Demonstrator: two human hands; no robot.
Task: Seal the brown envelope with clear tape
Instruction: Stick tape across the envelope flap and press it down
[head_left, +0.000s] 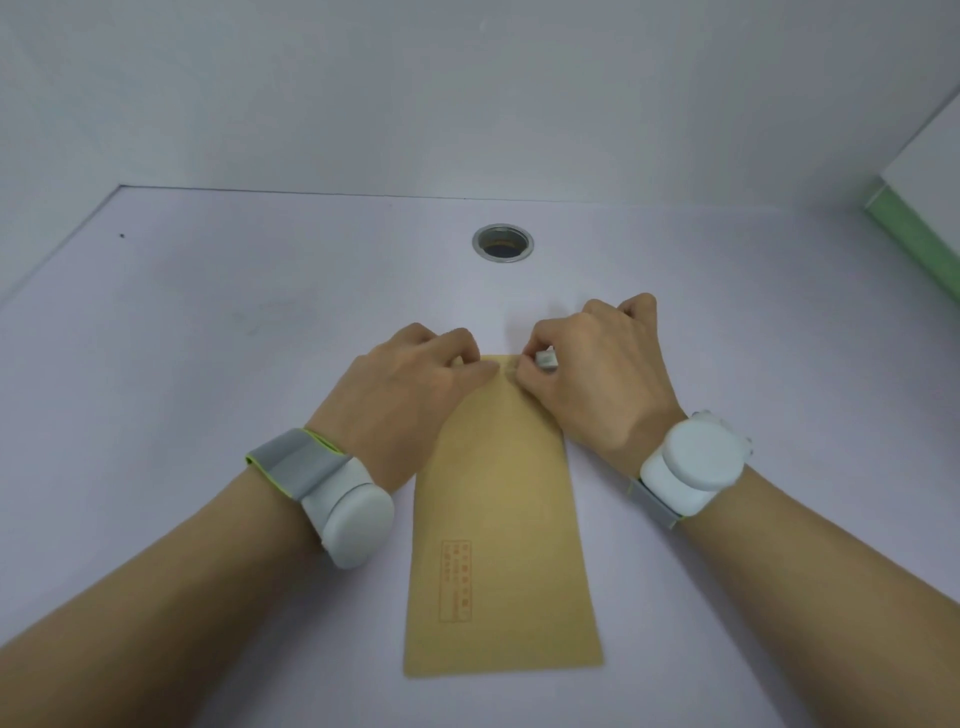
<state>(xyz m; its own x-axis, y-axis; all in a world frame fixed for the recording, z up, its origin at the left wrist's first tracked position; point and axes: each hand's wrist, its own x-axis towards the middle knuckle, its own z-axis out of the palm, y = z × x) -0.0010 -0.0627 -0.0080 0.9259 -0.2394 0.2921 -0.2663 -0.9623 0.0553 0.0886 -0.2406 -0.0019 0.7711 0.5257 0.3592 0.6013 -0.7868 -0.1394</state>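
A long brown envelope lies lengthwise on the pale table, with red printed text near its close end. Both hands rest on its far end. My left hand presses fingertips onto the far left corner and holds nothing. My right hand is curled at the far right corner, pinching a small white object that looks like a tape holder. Clear tape seems to lie between the two thumbs, too faint to be sure. The envelope's far edge is partly hidden by my fingers.
A round metal-rimmed hole is set in the table beyond my hands. White walls close the back and left. A green-edged white panel stands at the right. Each wrist wears a white sensor band.
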